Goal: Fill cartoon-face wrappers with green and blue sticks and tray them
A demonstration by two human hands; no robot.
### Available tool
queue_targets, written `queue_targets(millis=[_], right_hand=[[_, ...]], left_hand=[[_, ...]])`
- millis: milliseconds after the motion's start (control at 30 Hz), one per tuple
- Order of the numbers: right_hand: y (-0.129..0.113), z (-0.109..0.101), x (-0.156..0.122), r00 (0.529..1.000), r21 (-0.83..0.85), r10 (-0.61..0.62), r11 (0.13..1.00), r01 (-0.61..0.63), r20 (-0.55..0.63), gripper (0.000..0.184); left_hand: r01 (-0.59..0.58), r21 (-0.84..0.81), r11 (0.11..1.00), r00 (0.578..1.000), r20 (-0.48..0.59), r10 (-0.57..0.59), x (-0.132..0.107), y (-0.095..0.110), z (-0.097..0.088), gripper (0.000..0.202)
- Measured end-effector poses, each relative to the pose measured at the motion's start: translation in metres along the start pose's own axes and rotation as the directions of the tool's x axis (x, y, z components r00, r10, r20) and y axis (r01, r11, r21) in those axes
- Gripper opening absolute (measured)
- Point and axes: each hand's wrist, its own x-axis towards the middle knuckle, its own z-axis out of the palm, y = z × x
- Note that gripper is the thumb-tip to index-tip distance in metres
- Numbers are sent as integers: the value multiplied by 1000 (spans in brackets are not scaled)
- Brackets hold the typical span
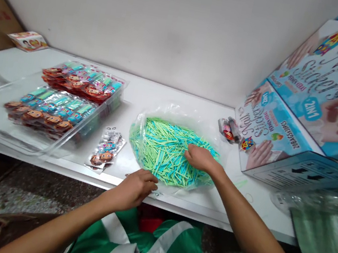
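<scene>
A clear plastic bag (139,126) lies open on the table, filled with thin green and blue sticks (165,150). My right hand (200,157) reaches into the bag from the right, its fingers closed together on some of the sticks. At the bag's front edge, near the table's rim, is my left hand (138,186). Its fingers are curled in; what they hold, if anything, is hidden. Small printed sachets (106,150) with a cartoon face lie left of the bag.
At the left, a clear plastic tray (53,150) holds rows of filled cartoon packets (52,108). Printed cartons (287,121) stand at the right, with small packets (229,129) beside them. A clear bottle (309,199) lies near the right edge. A small box (29,40) sits at the back left.
</scene>
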Motion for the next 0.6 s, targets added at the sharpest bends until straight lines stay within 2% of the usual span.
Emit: queue_targets(millis=[100,200,267,333,433,467,500,533,600], right_hand=[[5,-8,-2,999,136,-7,991,12,-37,31],[4,-11,-6,997,269,-20,962,41,-81,32],[1,-9,-10,995,340,-16,939,50,-102,34],[-4,-6,-16,994,434,-21,899,66,-108,35],[-16,-6,-26,990,565,-75,815,129,-117,28],[-21,-7,-29,987,569,-99,808,155,-128,26],[-27,-8,-32,983,550,-124,816,180,-139,25],[-32,-10,-35,978,513,-147,834,203,-148,25],[-43,-14,-39,968,472,-194,846,248,-162,25]], left_hand=[[23,-193,981,992,-115,-46,2,1,-7,27],[118,-441,890,945,-225,-237,12,2,-14,25],[174,-565,806,877,-284,-388,24,-1,-21,24],[165,-641,750,794,-364,-486,39,-7,-30,24],[50,-727,685,668,-486,-564,72,-17,-42,24],[6,-748,664,637,-509,-579,84,-19,-44,24],[-29,-759,650,622,-523,-583,97,-19,-45,24],[-51,-760,648,626,-530,-572,109,-17,-45,23],[-65,-737,672,674,-529,-515,129,-11,-40,21]])
